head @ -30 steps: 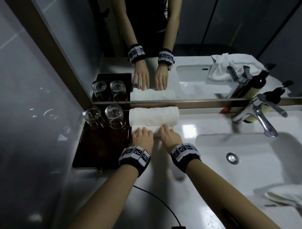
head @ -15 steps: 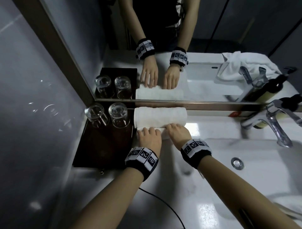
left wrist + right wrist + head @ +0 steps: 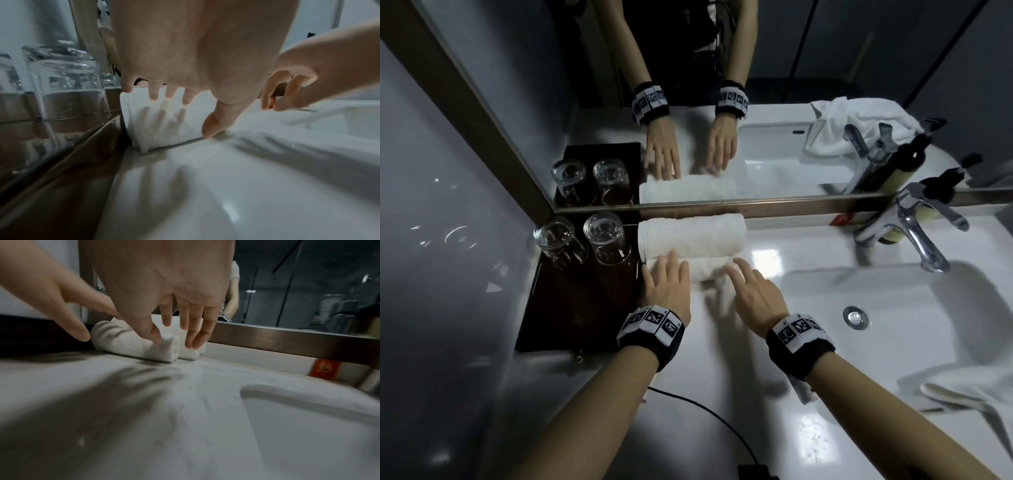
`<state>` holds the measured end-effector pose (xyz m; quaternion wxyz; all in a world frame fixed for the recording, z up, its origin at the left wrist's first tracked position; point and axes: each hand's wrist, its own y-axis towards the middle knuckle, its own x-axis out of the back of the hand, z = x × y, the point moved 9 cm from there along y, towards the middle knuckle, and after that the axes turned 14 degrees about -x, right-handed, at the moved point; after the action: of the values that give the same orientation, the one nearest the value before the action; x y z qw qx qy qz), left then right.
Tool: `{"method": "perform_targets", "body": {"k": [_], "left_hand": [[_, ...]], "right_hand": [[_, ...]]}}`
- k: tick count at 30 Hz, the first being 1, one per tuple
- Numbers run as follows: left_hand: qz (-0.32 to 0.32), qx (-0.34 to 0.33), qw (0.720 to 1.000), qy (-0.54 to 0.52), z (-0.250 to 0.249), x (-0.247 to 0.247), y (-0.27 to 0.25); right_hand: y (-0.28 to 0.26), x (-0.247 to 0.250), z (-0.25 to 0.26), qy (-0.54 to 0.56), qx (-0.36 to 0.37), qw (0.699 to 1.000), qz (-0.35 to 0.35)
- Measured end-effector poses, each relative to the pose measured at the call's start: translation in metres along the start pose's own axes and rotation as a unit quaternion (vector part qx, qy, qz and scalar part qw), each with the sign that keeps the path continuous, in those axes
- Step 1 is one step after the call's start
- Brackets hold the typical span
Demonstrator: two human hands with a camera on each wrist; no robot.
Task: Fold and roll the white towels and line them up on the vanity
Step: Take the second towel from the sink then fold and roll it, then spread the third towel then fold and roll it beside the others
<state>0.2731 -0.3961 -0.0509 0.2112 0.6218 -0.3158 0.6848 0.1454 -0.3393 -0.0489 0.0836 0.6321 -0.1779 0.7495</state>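
Observation:
Two rolled white towels lie side by side on the white vanity. The back roll rests against the mirror frame and the front roll lies just before it. My left hand is over the front roll's left end with its fingers straight and spread. In the left wrist view the left hand casts finger shadows on the front roll. My right hand is open at the roll's right end. In the right wrist view the right hand touches the front roll with its thumb, fingers hanging before the back roll.
Two upturned glasses stand on a dark tray left of the rolls. A faucet and a dark soap bottle sit behind the sink basin. A loose white towel lies at the basin's right. A black cable crosses the front.
Both hands have lifted and straightened their fingers off the front roll, which now shows more between them. The rolls have stayed in place.

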Motion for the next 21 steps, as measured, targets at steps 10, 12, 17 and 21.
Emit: {"method": "perform_targets", "body": {"k": [10, 12, 17, 21], "left_hand": [[0.028, -0.131, 0.991, 0.014, -0.105, 0.000, -0.014], [0.064, -0.147, 0.987, 0.007, -0.132, -0.006, -0.012], [0.083, -0.216, 0.973, 0.005, -0.235, -0.001, -0.006], [0.060, -0.285, 0.957, -0.005, -0.329, 0.005, -0.003]], "right_hand": [[-0.076, 0.011, -0.120, 0.089, -0.104, 0.991, -0.007], [-0.096, 0.016, -0.148, 0.101, -0.119, 0.988, -0.021], [-0.151, 0.033, -0.248, 0.088, -0.189, 0.976, -0.061], [-0.202, 0.039, -0.343, 0.057, -0.271, 0.958, -0.077]]}}
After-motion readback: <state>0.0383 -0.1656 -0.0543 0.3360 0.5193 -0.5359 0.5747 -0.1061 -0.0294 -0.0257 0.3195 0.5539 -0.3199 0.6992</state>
